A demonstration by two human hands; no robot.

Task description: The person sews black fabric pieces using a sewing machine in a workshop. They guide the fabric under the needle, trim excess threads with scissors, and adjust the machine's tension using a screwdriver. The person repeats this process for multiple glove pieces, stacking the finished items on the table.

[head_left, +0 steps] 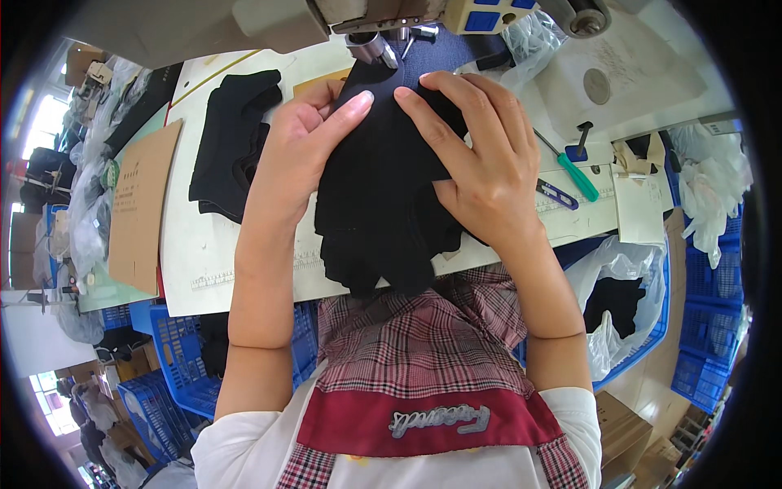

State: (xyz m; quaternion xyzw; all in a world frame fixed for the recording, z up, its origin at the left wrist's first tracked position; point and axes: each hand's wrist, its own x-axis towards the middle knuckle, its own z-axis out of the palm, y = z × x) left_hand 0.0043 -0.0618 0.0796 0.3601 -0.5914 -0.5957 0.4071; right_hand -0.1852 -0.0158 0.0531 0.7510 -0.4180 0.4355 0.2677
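Note:
A piece of black fabric (383, 179) lies on the white sewing table and runs up under the metal presser parts (372, 49) of a sewing machine. At its left edge my left hand (303, 143) is closed, the thumb on top of the cloth and the other fingers curled, their tips partly hidden. My right hand (493, 155) lies on the cloth's right side with fingers stretched out, the index fingertip close to the left thumb. The near end of the fabric hangs over the table's front edge toward my lap.
Folded black fabric pieces (232, 138) lie left of my left forearm. A green-handled screwdriver (577, 175) and a purple cutter (557, 194) are right of my right hand. The machine head (204, 28) spans the top. Blue baskets (183, 350) and a plastic-lined bin (652, 285) flank me.

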